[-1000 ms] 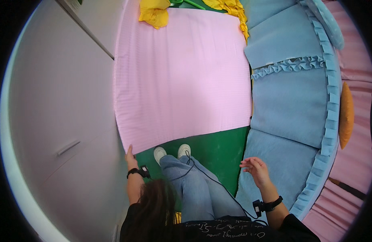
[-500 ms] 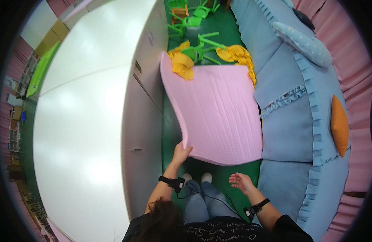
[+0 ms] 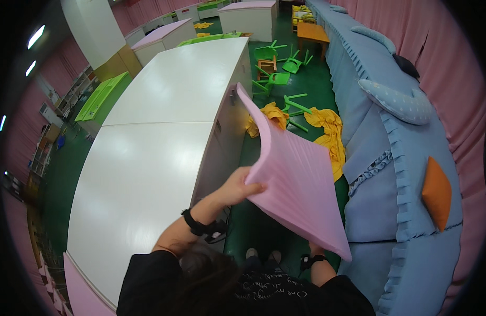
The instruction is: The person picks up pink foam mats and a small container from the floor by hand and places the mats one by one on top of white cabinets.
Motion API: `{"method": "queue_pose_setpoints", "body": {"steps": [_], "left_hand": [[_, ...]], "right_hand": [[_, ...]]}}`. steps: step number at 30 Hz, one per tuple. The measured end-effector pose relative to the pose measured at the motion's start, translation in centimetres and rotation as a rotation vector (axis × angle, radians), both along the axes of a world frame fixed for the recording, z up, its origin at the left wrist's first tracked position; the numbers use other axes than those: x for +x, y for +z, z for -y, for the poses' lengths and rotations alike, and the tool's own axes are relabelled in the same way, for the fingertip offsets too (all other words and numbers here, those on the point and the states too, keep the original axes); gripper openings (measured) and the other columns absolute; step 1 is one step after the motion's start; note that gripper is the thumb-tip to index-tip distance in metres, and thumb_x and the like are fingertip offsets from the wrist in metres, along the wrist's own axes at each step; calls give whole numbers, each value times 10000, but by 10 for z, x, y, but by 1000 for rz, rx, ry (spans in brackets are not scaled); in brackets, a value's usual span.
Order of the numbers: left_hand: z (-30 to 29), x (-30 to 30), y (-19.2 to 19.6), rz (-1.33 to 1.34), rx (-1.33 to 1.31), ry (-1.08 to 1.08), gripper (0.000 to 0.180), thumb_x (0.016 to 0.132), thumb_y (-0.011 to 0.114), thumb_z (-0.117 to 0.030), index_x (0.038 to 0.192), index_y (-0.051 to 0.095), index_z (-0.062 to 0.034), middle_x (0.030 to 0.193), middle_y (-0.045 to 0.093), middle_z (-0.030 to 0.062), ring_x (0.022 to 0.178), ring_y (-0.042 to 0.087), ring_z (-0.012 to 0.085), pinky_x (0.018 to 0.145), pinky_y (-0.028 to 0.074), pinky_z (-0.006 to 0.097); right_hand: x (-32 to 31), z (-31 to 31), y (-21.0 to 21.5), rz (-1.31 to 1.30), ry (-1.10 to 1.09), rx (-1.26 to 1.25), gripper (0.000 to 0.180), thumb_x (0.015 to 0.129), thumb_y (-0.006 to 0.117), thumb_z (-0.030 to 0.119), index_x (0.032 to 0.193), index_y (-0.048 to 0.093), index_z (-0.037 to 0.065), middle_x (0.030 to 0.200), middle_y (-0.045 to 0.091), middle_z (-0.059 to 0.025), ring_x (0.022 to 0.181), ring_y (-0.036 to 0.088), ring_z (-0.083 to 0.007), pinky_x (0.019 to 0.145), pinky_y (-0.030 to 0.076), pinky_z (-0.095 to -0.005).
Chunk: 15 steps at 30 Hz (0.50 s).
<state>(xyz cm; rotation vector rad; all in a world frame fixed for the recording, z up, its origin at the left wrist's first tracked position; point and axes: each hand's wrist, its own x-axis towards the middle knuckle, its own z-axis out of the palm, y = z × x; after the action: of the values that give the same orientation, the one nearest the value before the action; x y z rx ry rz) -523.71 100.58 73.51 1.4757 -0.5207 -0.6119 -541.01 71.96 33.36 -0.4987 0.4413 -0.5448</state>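
Note:
A large pink foam pad (image 3: 301, 184) with a ribbed surface hangs tilted over the floor between the white cabinets and the blue sofa. My left hand (image 3: 239, 187) grips its raised near-left edge, thumb on top. At the pad's lower right corner is my right hand (image 3: 316, 247), reaching up against the underside; the pad hides its fingers, so its grip cannot be told. Yellow cloth (image 3: 274, 115) lies by the pad's far edge, and another yellow cloth (image 3: 331, 138) is spread on the floor to its right.
A long white-topped cabinet (image 3: 143, 158) runs along my left. On the right stands a blue covered sofa (image 3: 375, 216) with an orange cushion (image 3: 437, 194) and a blue curved pillow (image 3: 396, 100). Several green chairs (image 3: 279, 78) lie tipped on the green floor ahead, before an orange table (image 3: 312, 34).
My left hand has lifted the pad's left edge up toward the cabinet top, tilting the pad. My right hand, free and apart before, has moved in under its lower right corner.

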Motion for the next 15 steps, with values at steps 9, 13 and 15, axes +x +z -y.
{"method": "queue_pose_setpoints", "body": {"steps": [9, 13, 15], "left_hand": [[-39, -23, 4, 14, 103, 95, 325, 747, 583, -131, 1012, 541, 51, 916, 588, 69, 834, 545, 127, 776, 417, 251], [-40, -35, -2, 13, 147, 102, 325, 739, 572, -122, 1015, 545, 47, 915, 588, 73, 851, 541, 131, 785, 411, 259], [-32, -39, 0, 26, 178, 86, 321, 735, 591, -145, 1002, 556, 30, 900, 590, 54, 826, 540, 117, 772, 408, 249]], "right_hand": [[-137, 108, -49, -222, -95, 441, 631, 766, 513, 479, 1234, 379, 77, 1181, 468, -97, 1094, 413, -292, 930, 340, -435], [-175, 106, -66, -821, 526, -1079, 560, 675, 645, 37, 1186, 417, 33, 1087, 509, -150, 960, 522, -243, 842, 424, -364], [-173, 95, -56, -876, 517, -1039, 626, 596, 646, -45, 1178, 426, 25, 993, 546, -151, 895, 552, -247, 788, 453, -357]]}}
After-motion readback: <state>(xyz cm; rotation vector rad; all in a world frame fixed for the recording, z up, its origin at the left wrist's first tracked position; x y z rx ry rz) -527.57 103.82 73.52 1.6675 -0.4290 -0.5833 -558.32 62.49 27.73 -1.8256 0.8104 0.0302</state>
